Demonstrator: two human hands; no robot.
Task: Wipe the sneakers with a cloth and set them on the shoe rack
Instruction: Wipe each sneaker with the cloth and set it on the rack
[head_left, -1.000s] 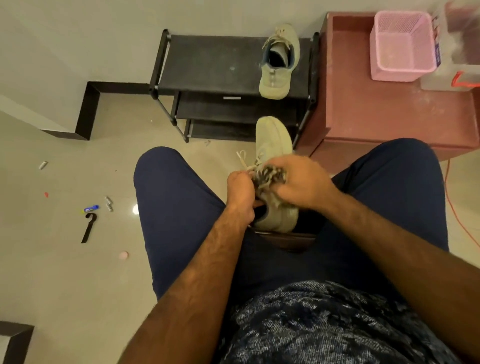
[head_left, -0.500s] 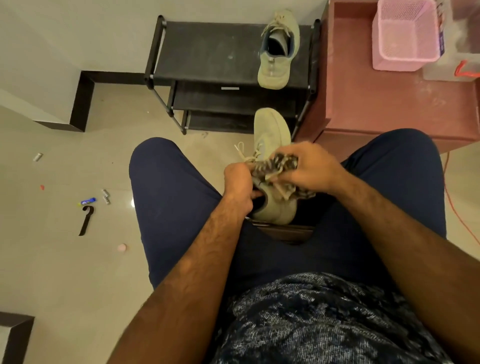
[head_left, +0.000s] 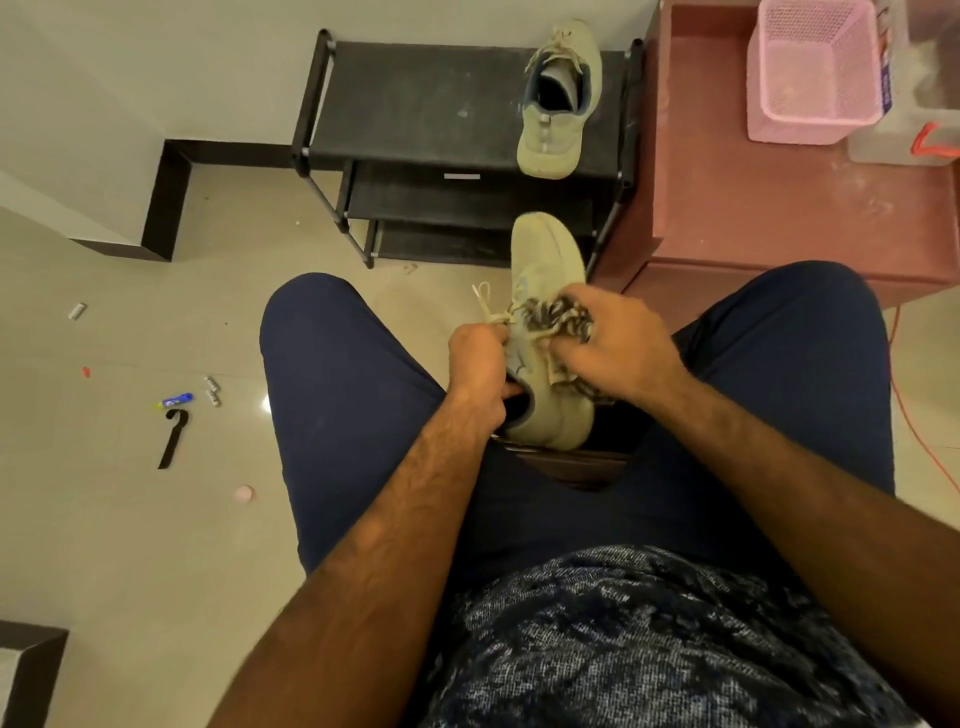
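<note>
A pale green sneaker is held between my knees, toe pointing away. My left hand grips its left side at the collar, near the loose laces. My right hand holds a crumpled dark-and-cream patterned cloth pressed on the sneaker's lace area and right side. The second pale green sneaker stands on the right end of the top shelf of the black shoe rack, toe toward me.
A reddish-brown low cabinet stands right of the rack, with a pink mesh basket and a clear container on it. Small items and a black strap lie on the tiled floor at left. An orange cord runs along the right.
My right hand with the cloth has shifted a little along the sneaker's lace area while wiping. My left hand keeps its grip. The view tilted slightly.
</note>
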